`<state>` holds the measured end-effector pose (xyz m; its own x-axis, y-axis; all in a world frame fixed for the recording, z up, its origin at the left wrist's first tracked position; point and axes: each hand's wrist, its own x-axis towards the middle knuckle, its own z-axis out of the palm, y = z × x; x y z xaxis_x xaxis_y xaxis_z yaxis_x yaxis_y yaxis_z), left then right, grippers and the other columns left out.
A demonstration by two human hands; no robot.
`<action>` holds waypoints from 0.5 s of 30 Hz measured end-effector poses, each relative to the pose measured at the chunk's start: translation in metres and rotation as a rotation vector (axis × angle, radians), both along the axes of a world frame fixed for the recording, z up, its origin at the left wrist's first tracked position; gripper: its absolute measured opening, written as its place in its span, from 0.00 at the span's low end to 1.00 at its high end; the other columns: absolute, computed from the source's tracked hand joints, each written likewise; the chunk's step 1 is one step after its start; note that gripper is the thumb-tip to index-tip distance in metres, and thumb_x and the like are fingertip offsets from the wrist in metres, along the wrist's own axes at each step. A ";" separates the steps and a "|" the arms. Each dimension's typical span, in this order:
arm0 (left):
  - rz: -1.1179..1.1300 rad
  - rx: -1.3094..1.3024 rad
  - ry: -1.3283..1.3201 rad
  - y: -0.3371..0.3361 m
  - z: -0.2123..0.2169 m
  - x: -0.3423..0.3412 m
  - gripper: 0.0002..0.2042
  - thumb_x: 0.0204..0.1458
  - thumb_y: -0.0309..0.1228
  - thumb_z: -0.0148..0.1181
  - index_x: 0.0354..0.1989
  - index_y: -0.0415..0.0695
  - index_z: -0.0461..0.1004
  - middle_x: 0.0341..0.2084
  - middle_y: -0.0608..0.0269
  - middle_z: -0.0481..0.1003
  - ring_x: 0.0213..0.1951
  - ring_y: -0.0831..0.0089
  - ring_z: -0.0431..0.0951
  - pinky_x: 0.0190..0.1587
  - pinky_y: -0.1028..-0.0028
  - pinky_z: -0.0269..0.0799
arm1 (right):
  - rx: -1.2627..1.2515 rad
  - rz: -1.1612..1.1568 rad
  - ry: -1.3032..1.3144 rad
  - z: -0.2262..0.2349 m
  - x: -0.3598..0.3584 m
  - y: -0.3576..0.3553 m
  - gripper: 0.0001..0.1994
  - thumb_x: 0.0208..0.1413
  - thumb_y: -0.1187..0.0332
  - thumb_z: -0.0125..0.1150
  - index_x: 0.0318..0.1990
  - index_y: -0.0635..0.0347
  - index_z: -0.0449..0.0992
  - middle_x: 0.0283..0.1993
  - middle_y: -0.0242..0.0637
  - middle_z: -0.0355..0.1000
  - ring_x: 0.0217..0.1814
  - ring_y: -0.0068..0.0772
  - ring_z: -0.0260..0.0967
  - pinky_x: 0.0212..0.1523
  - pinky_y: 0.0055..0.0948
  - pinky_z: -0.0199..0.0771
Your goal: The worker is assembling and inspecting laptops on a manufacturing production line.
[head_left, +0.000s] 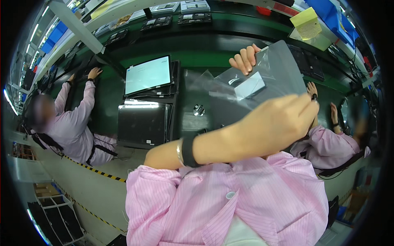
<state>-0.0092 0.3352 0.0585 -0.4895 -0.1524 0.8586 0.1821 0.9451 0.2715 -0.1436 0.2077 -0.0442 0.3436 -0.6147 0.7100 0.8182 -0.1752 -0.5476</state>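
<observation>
A thin grey flat panel [283, 61] is held up tilted over the bench, with wrinkled clear plastic film [219, 84] over its face and trailing loose past its left side. My right hand [245, 60] grips the panel's upper left edge, fingers curled over it; the arm behind is hidden. My left arm, with a black wristband, crosses in front of me. At the panel's lower right corner my left hand [289, 117] is closed in a pinch, slightly blurred. Whether it has film or panel edge between its fingers cannot be made out. A pale rectangular patch [249, 86] shows on the panel.
Left of centre lie a lit screen [148, 75] on stacked dark panels and another black panel stack [141, 125]. A small metallic part [199, 110] sits on the green bench [191, 98]. Co-workers [65, 123] sit at either side. Shelf posts [78, 28] stand at the far left.
</observation>
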 end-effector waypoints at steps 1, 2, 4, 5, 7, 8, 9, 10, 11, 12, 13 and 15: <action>0.035 0.000 -0.023 0.008 -0.008 -0.003 0.08 0.37 0.22 0.57 0.26 0.39 0.63 0.20 0.62 0.60 0.22 0.69 0.66 0.25 0.73 0.65 | -0.010 -0.004 0.009 -0.001 0.000 -0.003 0.26 0.66 0.64 0.16 0.21 0.55 0.64 0.19 0.35 0.63 0.21 0.29 0.59 0.33 0.27 0.55; 0.091 -0.013 -0.053 0.014 -0.015 -0.006 0.09 0.36 0.22 0.57 0.25 0.39 0.63 0.20 0.62 0.60 0.21 0.70 0.64 0.26 0.74 0.64 | -0.013 -0.010 0.015 0.000 0.000 -0.004 0.26 0.66 0.64 0.16 0.21 0.55 0.64 0.19 0.35 0.63 0.21 0.29 0.59 0.33 0.27 0.55; 0.127 -0.015 -0.070 0.018 -0.026 -0.010 0.08 0.38 0.23 0.58 0.25 0.40 0.63 0.20 0.62 0.59 0.21 0.70 0.64 0.26 0.75 0.64 | -0.080 0.015 0.027 0.001 0.005 -0.007 0.27 0.66 0.64 0.16 0.22 0.55 0.65 0.19 0.36 0.64 0.22 0.30 0.60 0.34 0.27 0.55; 0.126 -0.014 -0.070 0.020 -0.030 -0.012 0.08 0.38 0.23 0.58 0.25 0.40 0.63 0.20 0.62 0.59 0.21 0.70 0.64 0.26 0.75 0.64 | -0.104 0.052 0.033 0.002 0.004 -0.011 0.27 0.66 0.64 0.15 0.22 0.55 0.65 0.20 0.36 0.64 0.22 0.31 0.61 0.34 0.27 0.56; 0.027 0.063 -0.026 0.020 -0.029 -0.013 0.08 0.41 0.25 0.59 0.26 0.40 0.65 0.21 0.62 0.62 0.23 0.69 0.66 0.27 0.73 0.65 | -0.121 0.068 0.033 0.000 0.002 -0.015 0.27 0.66 0.65 0.15 0.22 0.55 0.65 0.21 0.37 0.64 0.22 0.31 0.61 0.34 0.28 0.56; 0.027 0.066 -0.026 0.019 -0.028 -0.011 0.08 0.41 0.25 0.59 0.26 0.40 0.65 0.21 0.62 0.62 0.23 0.69 0.66 0.27 0.73 0.65 | -0.140 0.089 0.028 0.000 0.002 -0.016 0.27 0.66 0.65 0.15 0.22 0.56 0.66 0.21 0.37 0.65 0.23 0.31 0.61 0.34 0.28 0.56; -0.061 0.217 -0.010 0.015 -0.023 -0.002 0.08 0.43 0.26 0.60 0.27 0.40 0.66 0.22 0.61 0.65 0.24 0.68 0.68 0.28 0.73 0.66 | -0.138 0.095 0.027 -0.001 0.004 -0.016 0.27 0.66 0.65 0.15 0.22 0.56 0.66 0.21 0.37 0.65 0.23 0.31 0.61 0.34 0.28 0.56; -0.159 0.368 0.007 0.008 -0.017 0.007 0.08 0.45 0.28 0.61 0.29 0.40 0.68 0.23 0.61 0.67 0.26 0.67 0.69 0.29 0.73 0.66 | -0.126 0.075 0.029 -0.002 0.002 -0.017 0.27 0.66 0.64 0.15 0.22 0.55 0.65 0.21 0.36 0.64 0.22 0.31 0.61 0.33 0.28 0.56; -0.049 0.404 -0.083 -0.005 -0.010 0.021 0.10 0.45 0.30 0.62 0.31 0.40 0.69 0.25 0.60 0.69 0.28 0.65 0.71 0.32 0.72 0.66 | -0.114 0.057 0.031 -0.004 0.000 -0.016 0.27 0.66 0.64 0.16 0.21 0.55 0.65 0.21 0.36 0.64 0.22 0.31 0.60 0.33 0.28 0.57; 0.040 0.336 -0.117 -0.021 -0.011 0.025 0.10 0.45 0.30 0.62 0.30 0.41 0.69 0.25 0.60 0.69 0.28 0.64 0.70 0.34 0.71 0.66 | -0.112 0.025 0.036 -0.006 -0.002 -0.009 0.27 0.66 0.64 0.16 0.21 0.55 0.65 0.21 0.36 0.64 0.22 0.31 0.60 0.33 0.28 0.57; 0.127 0.272 -0.120 -0.040 -0.014 0.033 0.08 0.47 0.31 0.59 0.30 0.40 0.69 0.26 0.59 0.69 0.31 0.63 0.70 0.35 0.69 0.65 | 0.030 -0.085 -0.113 -0.014 0.011 -0.005 0.26 0.66 0.63 0.17 0.21 0.54 0.65 0.20 0.35 0.63 0.22 0.30 0.59 0.33 0.28 0.57; 0.148 0.295 -0.196 -0.065 -0.018 0.032 0.07 0.51 0.29 0.51 0.36 0.40 0.69 0.32 0.57 0.70 0.36 0.61 0.69 0.42 0.67 0.63 | 0.515 -0.389 0.081 0.008 0.022 0.029 0.24 0.65 0.62 0.22 0.21 0.52 0.64 0.19 0.29 0.60 0.20 0.27 0.55 0.32 0.25 0.57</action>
